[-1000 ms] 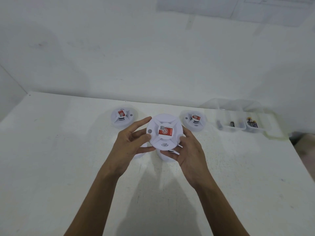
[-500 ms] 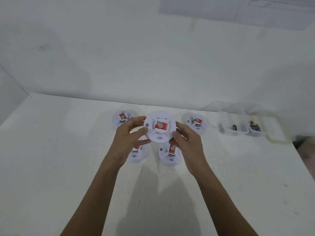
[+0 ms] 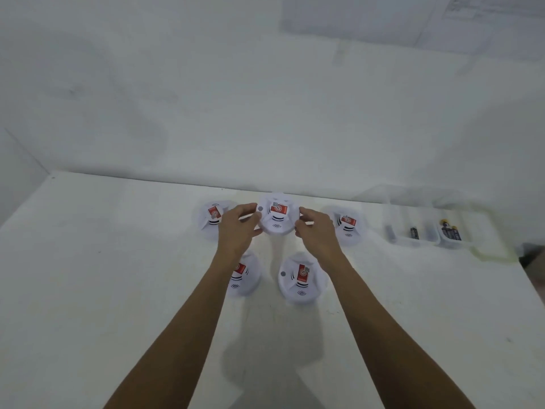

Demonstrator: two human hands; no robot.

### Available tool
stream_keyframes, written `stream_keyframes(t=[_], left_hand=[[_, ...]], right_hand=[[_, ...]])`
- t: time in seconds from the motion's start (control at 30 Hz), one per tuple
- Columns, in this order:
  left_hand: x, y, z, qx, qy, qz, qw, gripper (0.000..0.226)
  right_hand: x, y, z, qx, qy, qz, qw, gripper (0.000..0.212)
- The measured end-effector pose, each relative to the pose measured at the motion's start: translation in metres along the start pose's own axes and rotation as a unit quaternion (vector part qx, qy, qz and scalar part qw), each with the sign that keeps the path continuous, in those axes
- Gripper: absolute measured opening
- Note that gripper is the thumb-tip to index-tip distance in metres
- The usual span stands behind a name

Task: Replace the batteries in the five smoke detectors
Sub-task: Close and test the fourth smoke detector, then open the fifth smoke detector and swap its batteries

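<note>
White smoke detector (image 3: 277,218) at the surface's (image 3: 118,261) twelve o'clock, rim gripped by my left hand (image 3: 236,230) and right hand (image 3: 316,233); four other detectors (image 3: 300,280) crowd round it, battery tray (image 3: 424,242) off at three.

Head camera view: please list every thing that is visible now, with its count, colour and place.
table: one, white, fills the lower view
wall: white, behind the table
paper: pale, on the wall, top right
smoke detectors: five, white with red labels, on the table; three in a far row, two nearer
tray: one, clear, table's far right
batteries: dark, in the tray's compartments; count too blurred to tell
left hand: one, holds the middle far detector at its left edge
right hand: one, holds its right edge
</note>
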State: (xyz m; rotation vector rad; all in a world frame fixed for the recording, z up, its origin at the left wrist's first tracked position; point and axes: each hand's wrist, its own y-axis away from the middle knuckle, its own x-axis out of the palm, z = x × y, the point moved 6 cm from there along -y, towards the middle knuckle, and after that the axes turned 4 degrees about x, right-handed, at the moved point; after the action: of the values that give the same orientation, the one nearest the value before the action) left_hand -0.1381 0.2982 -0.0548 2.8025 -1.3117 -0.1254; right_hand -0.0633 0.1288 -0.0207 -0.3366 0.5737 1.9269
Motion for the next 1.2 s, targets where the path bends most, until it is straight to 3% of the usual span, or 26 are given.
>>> stream_keyframes(t=[0.27,0.43,0.6,0.77,0.97,1.1,1.2], left_hand=[[0.008,-0.024,0.028,-0.030,-0.154,0.045,0.987,0.032],[0.011,-0.026,0.028,-0.035,-0.196,0.072,0.977,0.033],[0.010,-0.021,0.025,-0.030,-0.203,0.085,0.975,0.032],[-0.002,-0.017,0.012,-0.014,-0.177,0.101,0.979,0.034],[-0.045,-0.011,-0.015,0.042,-0.111,0.006,0.993,0.023],[-0.086,-0.010,-0.017,0.079,-0.159,-0.116,0.977,0.022],[-0.105,-0.014,0.000,0.034,-0.227,-0.135,0.964,0.029]], right_hand=[[0.012,-0.024,-0.019,0.054,0.042,0.012,0.998,0.029],[0.014,-0.032,-0.025,0.075,0.051,0.019,0.996,0.026],[0.015,-0.033,-0.032,0.081,0.029,0.023,0.996,0.034],[0.017,-0.033,-0.016,0.035,0.080,-0.010,0.996,0.046],[0.037,-0.026,0.027,-0.083,0.102,-0.036,0.991,0.036],[0.075,-0.021,0.045,-0.115,0.114,0.054,0.985,0.036],[0.103,-0.019,0.045,-0.088,0.132,0.119,0.980,0.045]])
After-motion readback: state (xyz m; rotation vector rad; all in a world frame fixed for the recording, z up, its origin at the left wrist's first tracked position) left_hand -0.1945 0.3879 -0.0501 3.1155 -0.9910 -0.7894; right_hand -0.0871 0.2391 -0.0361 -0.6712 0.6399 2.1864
